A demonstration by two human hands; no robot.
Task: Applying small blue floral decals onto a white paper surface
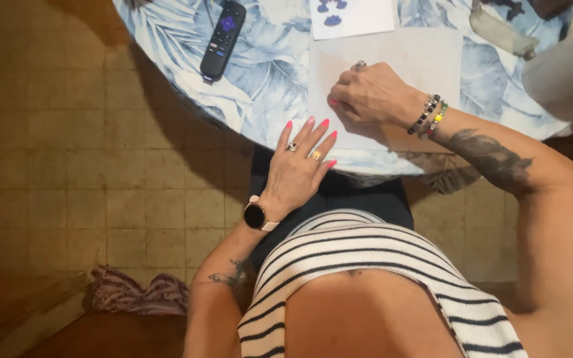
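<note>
Hands on a pale sheet (392, 56) at the worktop's (266, 73) near edge: right hand (369, 96) curled, fingertips pinching the sheet's near left part; left hand (298, 169) spread flat, empty, at the rim. Risk: a tug may tear or slide the sheet. Leaf-print cloth, remote (223, 40) far left, tiled floor (67, 159) below.

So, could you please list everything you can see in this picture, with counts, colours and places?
Table: one, round, blue-and-white leaf cover, top.
Remote control: one, black, table's left part.
Blank sheet: one, white, under the right hand.
Card: one, white with purple shapes, top edge.
Cloth: one, striped pink, floor lower left.
Floor: tan tiles.
Left hand: flat at table edge, rings, watch.
Right hand: curled on the sheet, bead bracelets.
</note>
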